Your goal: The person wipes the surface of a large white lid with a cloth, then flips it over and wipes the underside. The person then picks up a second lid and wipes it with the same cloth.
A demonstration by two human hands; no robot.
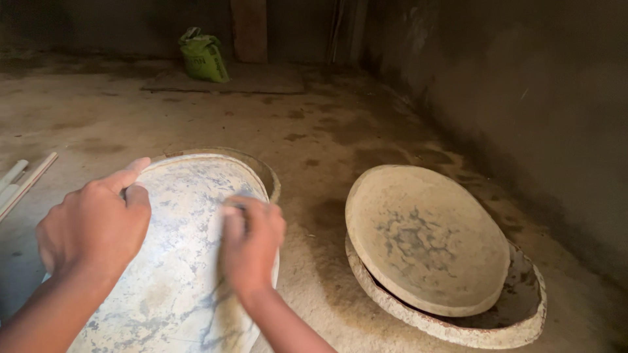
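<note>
A large round pan point(183, 274), whitish with grey-blue streaks, lies upturned in front of me over another pan whose rim point(265, 171) shows behind it. My left hand point(95, 225) grips the pan's far left edge, thumb on top. My right hand point(250, 243) presses on the pan's curved surface near its right side, fingers closed and blurred; whether it holds something small I cannot tell. To the right, another upturned pan point(425, 238) rests tilted inside a wider crusted pan point(523, 314).
A green sack point(203, 57) stands against the far wall beside a wooden post point(248, 29). Pale pipes point(19, 180) lie at the left edge. A dark wall point(523, 98) runs along the right. The floor is stained concrete.
</note>
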